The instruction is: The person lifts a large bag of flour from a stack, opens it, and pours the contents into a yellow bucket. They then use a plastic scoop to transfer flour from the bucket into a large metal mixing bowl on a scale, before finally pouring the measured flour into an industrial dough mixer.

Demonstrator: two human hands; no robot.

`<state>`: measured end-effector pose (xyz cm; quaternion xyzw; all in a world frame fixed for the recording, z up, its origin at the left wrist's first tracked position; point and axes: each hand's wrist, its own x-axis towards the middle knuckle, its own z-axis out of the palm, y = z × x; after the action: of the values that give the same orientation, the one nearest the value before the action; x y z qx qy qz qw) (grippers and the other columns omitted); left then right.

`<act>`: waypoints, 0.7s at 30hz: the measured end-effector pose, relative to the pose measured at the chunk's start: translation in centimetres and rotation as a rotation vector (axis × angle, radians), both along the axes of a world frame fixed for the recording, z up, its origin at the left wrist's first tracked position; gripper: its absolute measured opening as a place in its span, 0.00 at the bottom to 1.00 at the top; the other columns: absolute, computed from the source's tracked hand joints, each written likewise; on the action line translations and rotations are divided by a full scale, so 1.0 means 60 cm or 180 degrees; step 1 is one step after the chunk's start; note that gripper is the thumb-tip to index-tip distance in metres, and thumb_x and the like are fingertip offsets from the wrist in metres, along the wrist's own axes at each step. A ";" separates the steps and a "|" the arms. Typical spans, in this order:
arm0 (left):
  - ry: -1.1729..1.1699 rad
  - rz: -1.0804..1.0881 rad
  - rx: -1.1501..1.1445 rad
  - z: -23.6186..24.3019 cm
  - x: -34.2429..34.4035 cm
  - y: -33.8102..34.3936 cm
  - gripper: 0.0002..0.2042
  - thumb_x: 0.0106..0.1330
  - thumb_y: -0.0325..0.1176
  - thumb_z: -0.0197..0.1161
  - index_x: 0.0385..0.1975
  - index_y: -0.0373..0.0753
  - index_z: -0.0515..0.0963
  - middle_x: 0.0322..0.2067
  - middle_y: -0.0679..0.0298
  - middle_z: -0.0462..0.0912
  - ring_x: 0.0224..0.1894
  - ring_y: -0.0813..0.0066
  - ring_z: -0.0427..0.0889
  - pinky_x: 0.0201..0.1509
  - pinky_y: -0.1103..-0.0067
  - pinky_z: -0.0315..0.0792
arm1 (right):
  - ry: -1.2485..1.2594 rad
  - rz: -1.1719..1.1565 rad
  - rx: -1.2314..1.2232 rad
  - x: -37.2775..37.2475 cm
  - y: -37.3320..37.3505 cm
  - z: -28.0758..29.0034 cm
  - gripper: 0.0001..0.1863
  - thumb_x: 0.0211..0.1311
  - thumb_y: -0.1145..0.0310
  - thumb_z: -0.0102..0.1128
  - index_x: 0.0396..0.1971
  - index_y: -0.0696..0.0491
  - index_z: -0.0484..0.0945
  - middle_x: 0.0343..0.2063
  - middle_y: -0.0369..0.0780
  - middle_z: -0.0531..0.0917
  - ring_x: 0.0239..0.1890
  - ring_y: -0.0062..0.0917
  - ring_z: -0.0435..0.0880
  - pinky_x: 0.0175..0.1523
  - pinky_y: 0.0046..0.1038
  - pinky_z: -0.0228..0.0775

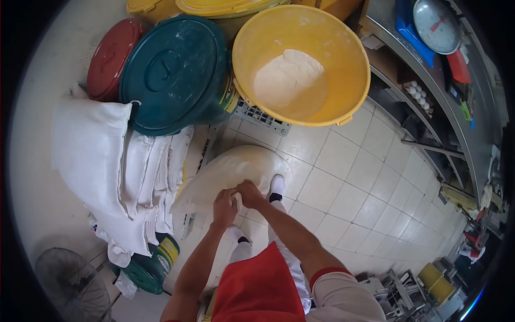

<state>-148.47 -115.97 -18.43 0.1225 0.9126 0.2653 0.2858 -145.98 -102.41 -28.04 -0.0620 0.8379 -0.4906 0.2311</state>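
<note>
A large, pale, cloudy bag (241, 165) bulges out in front of my feet, above the tiled floor. My left hand (226, 206) is closed on the bag's near edge, where a bunched bit of it shows between my hands. Right beside it, my right hand (248, 194) pinches the same edge, fingers curled in. Whether anything lies inside the bag cannot be made out. Beyond the bag stands an open yellow tub (343, 70) with a heap of pale powder (289, 78) at its bottom.
A green lidded bin (177, 70) and a red lid (112, 59) stand at the far left. Stacked white sacks (91, 145) fill the left side, with a fan (72, 284) nearer me. Along the right runs a metal counter (472, 129) bearing a dial scale (435, 24); eggs (418, 96) sit beneath it.
</note>
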 end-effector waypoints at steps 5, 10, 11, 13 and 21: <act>0.1578 -0.1060 -0.1536 0.027 -0.056 -0.059 0.27 0.45 0.33 0.69 0.50 0.42 0.74 0.46 0.53 0.76 0.53 0.54 0.73 0.60 0.53 0.59 | -0.0078 -0.1429 -0.0520 0.048 0.024 -0.069 0.17 0.45 0.67 0.64 0.39 0.55 0.80 0.39 0.47 0.82 0.43 0.43 0.79 0.53 0.40 0.68; -0.0491 -0.0152 -0.1248 -0.054 -0.085 -0.118 0.13 0.51 0.30 0.61 0.38 0.37 0.81 0.36 0.52 0.82 0.43 0.53 0.81 0.55 0.62 0.69 | 0.0194 -0.1451 -0.0501 0.023 -0.019 0.012 0.21 0.43 0.67 0.66 0.42 0.53 0.78 0.41 0.45 0.81 0.48 0.44 0.76 0.59 0.41 0.63; -0.0497 -0.0155 -0.1244 -0.058 -0.069 -0.100 0.13 0.51 0.30 0.61 0.38 0.37 0.81 0.36 0.52 0.82 0.43 0.53 0.81 0.55 0.62 0.69 | 0.0494 -0.1487 -0.0389 0.019 -0.038 0.018 0.22 0.43 0.67 0.67 0.43 0.52 0.78 0.41 0.45 0.81 0.50 0.44 0.75 0.59 0.42 0.62; -0.0095 0.0075 -0.0730 -0.063 -0.034 -0.076 0.13 0.52 0.30 0.64 0.38 0.36 0.80 0.35 0.48 0.82 0.41 0.48 0.80 0.51 0.63 0.72 | 0.0890 -0.1261 -0.0023 0.012 -0.076 0.020 0.22 0.41 0.69 0.66 0.42 0.51 0.78 0.41 0.43 0.81 0.52 0.43 0.73 0.61 0.42 0.60; 0.0019 0.0815 -0.0103 -0.102 0.041 -0.240 0.14 0.54 0.31 0.63 0.41 0.34 0.77 0.41 0.46 0.79 0.45 0.47 0.78 0.51 0.63 0.71 | 0.0438 -0.0828 0.0250 0.011 -0.114 -0.016 0.31 0.34 0.77 0.65 0.48 0.50 0.75 0.45 0.44 0.79 0.53 0.41 0.72 0.60 0.40 0.61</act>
<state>-146.01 -130.36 -24.56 0.0012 0.9258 0.2844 0.2488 -145.35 -109.27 -29.00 0.0227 0.8712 -0.4779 0.1099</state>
